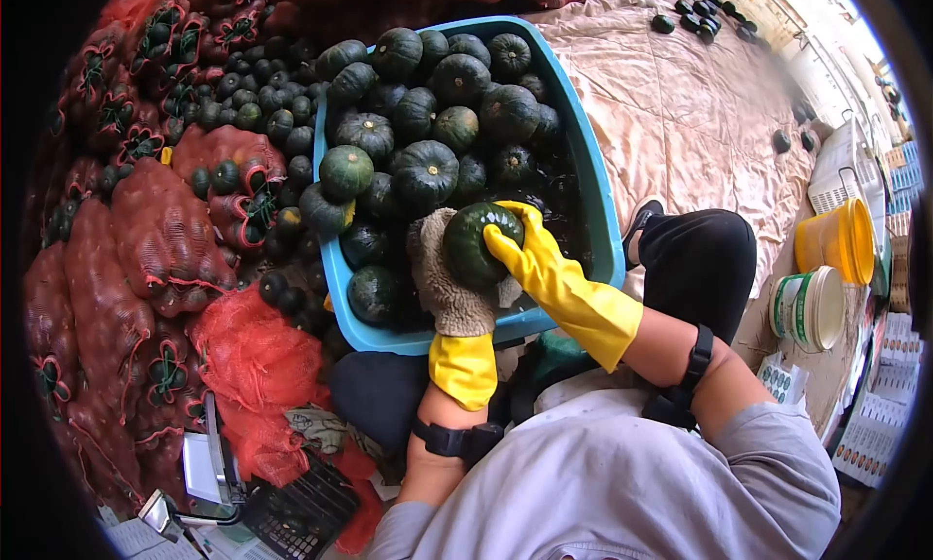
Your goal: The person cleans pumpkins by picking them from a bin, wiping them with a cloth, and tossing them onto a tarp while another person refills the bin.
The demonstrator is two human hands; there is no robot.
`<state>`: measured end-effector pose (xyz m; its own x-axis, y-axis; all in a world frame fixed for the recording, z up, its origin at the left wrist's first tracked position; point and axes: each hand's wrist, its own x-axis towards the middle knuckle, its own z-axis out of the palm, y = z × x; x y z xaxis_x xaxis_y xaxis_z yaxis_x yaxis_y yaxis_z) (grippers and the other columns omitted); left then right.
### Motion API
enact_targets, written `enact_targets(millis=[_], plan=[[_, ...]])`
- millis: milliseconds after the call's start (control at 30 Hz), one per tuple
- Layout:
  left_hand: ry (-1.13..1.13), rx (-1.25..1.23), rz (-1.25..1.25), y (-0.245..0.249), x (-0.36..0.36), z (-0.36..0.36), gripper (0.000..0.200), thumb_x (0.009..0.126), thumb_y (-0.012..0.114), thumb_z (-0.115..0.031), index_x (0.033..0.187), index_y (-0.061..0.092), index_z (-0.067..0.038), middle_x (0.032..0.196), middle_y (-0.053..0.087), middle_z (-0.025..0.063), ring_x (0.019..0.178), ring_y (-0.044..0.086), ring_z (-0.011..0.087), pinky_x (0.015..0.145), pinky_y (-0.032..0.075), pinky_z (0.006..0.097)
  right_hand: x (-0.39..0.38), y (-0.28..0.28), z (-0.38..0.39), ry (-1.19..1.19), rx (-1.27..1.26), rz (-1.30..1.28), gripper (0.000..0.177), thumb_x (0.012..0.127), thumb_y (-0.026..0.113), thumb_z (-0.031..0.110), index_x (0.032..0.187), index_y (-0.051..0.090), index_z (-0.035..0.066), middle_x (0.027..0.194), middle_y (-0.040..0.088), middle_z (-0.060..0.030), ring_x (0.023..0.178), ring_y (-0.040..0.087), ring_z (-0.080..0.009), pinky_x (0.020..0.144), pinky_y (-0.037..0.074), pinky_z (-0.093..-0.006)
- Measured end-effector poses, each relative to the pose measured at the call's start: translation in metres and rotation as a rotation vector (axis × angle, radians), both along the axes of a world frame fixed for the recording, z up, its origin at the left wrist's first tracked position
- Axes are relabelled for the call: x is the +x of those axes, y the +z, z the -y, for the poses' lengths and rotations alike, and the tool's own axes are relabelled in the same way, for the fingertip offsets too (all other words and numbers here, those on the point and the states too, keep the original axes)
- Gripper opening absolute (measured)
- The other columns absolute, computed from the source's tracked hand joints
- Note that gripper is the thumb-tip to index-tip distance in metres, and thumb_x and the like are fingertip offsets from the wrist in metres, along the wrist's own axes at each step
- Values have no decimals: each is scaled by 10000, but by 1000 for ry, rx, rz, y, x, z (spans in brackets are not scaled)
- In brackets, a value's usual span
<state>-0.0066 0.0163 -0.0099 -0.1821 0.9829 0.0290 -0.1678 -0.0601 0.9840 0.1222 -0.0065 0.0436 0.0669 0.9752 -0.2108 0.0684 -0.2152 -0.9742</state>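
Observation:
A wet, dark green pumpkin [474, 249] is held between my two hands over the near part of a blue tub [595, 176]. My right hand [530, 247], in a long yellow rubber glove, curls its fingers over the pumpkin's right side. A fuzzy brown mitt [437, 259] covers my left hand [455, 298] above a yellow glove cuff. The mitt cups the pumpkin's left and lower side, and its fingers are hidden. Many green pumpkins [425, 171] fill the tub, with dark water showing at the right.
Red mesh sacks [165, 230] of pumpkins crowd the left, with loose pumpkins beside the tub. A crumpled red net [258, 366] lies nearer me. At the right are a pale floor sheet [671, 103], a yellow bucket [836, 239], a white bucket [807, 307] and a white crate [836, 167].

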Motion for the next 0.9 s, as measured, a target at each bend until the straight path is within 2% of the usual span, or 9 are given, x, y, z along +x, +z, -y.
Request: enact_targets(millis=[100,267,367,467,533,600,667,767,900], plan=[[30,87,-276,27,10,5,259,1014,635,-260,1198,679,-82,1160,698,122,1128,662,312,1036,502,452,-1,-44,-10,-221,427,404,565,1036,703,242,1513,538,-12,1477,571,-281,1369,552,-439,1194,417,-481],[-180,465,-1025,33,-8,-4,254,948,666,-285,1142,736,-136,1022,718,92,998,680,320,929,502,464,0,-26,18,56,132,321,787,1016,752,435,1622,433,47,1576,524,-233,1452,517,-345,1231,386,-432],[-238,547,-1418,38,-18,-11,255,908,684,-300,1108,769,-168,939,730,73,921,691,325,865,502,470,11,-37,23,164,-141,-464,778,1031,648,607,1562,526,52,1510,607,-189,1401,586,-274,1161,477,-457],[-135,275,-1700,66,-16,-17,210,910,667,-235,772,749,-99,682,699,128,692,722,316,697,555,484,29,-13,4,56,-773,-1182,738,1029,535,700,1503,625,141,1534,613,-179,1388,600,-397,1194,424,-657],[-290,117,-1527,64,-26,-14,156,824,730,-147,955,704,-67,809,704,107,741,714,260,629,586,410,40,-17,-5,307,-483,-1317,788,944,650,738,1431,668,119,1401,697,-212,1270,664,-461,1112,503,-682],[-321,13,-966,67,-40,-3,161,786,723,-104,924,690,-28,823,718,116,734,729,246,615,582,369,76,34,-28,-90,-482,-1372,710,964,656,631,1431,641,96,1424,654,-246,1309,610,-443,1109,501,-658],[-137,23,-488,89,-34,11,287,761,704,-61,1037,658,5,881,715,103,765,721,216,646,583,333,125,34,-62,-225,73,-1308,543,1017,634,467,1443,641,131,1472,632,-194,1338,609,-373,1126,497,-579],[-58,-293,240,122,-23,14,511,737,761,-184,1199,661,11,1084,710,123,982,689,262,815,567,399,151,32,-82,-219,524,-490,369,1097,601,221,1462,640,184,1543,600,-116,1382,607,-267,1151,491,-460],[-192,-336,379,95,-19,-1,400,790,729,-181,1153,680,-20,1061,706,115,995,687,269,817,559,409,87,42,-33,600,-341,796,693,816,863,510,1404,701,181,1432,666,-183,1309,655,-355,1058,563,-443]])
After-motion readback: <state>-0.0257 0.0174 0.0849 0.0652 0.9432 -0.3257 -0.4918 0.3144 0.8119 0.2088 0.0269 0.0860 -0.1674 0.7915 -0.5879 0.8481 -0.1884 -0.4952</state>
